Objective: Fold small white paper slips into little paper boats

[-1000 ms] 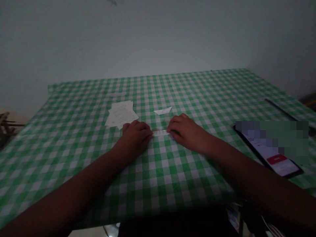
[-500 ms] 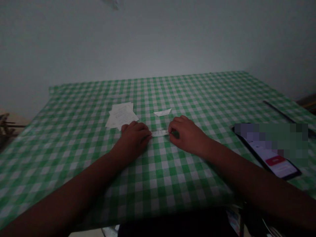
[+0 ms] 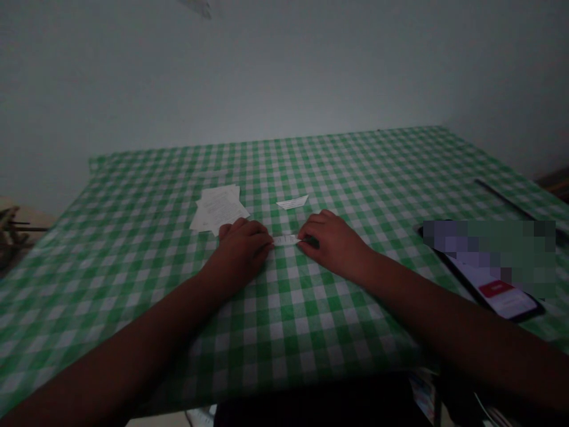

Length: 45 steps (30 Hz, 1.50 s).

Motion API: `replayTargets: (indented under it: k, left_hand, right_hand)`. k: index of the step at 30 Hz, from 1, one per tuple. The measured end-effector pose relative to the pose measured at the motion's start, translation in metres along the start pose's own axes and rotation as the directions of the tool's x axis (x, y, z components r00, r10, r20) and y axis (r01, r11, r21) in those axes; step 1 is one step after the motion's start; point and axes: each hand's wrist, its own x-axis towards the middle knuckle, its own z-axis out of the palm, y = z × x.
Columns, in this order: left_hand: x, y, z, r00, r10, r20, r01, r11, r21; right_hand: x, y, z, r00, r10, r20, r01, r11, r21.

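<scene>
A narrow folded strip of white paper lies on the green and white checked tablecloth. My left hand rests curled on the cloth with its fingertips pressed on the strip's left end. Opposite it, my right hand has its fingers bent and pinches the right end. Just behind the hands lies a small folded white paper piece. A stack of white paper sheets sits behind my left hand.
A phone with a lit screen lies at the right of the table. A dark thin stick lies further back at the right edge. The table ends at a pale wall behind. Some dark objects stand off the table's left side.
My right hand has slid a little to the left along the strip, so less paper shows between the hands. My left hand has stayed in place.
</scene>
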Motion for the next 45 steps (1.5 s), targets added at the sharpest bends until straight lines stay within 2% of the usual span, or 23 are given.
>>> replayTargets:
  k: [8,20,28,45]
  left_hand:
    - [0.000,0.000,-0.001,1.000,-0.006,0.019,0.007,1.000,-0.019]
    - [0.001,0.001,-0.001,0.999,-0.021,0.031,0.021,1.000,-0.016]
    - [0.000,0.002,-0.001,0.999,-0.029,0.037,0.030,0.999,-0.039]
    - [0.003,0.001,-0.005,0.999,-0.014,0.052,0.020,0.993,-0.115]
  right_hand:
    - [0.001,-0.001,0.000,1.000,-0.025,0.017,0.024,0.998,0.058]
    - [0.001,-0.004,-0.003,0.993,0.013,0.116,0.000,0.994,-0.107]
    - [0.000,-0.008,0.001,0.994,0.029,0.107,-0.007,0.980,-0.197]
    - [0.000,-0.011,-0.004,0.995,-0.037,0.096,0.049,0.991,-0.127]
